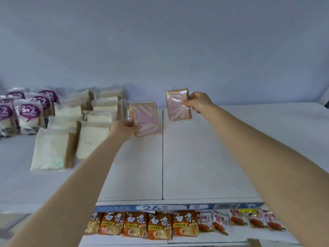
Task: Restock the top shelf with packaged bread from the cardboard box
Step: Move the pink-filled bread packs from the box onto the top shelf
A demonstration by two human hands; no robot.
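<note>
Left hand (124, 129) and right hand (197, 102) each pinch pink-swirled, clear-wrapped bread (146, 120).

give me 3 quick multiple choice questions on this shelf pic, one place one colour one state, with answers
1. Where do the white packs lie from the left hand? A) to its left B) to its right C) on the lower shelf
2. The far-left packs' labels are? A) green B) purple C) yellow
3. The right hand? A) hangs open B) presses the shelf C) grips a pink pack
Answers: 1 A, they stack left of that hand; 2 B, round purple labels show; 3 C, fingers curl round the pack's edge.
</note>
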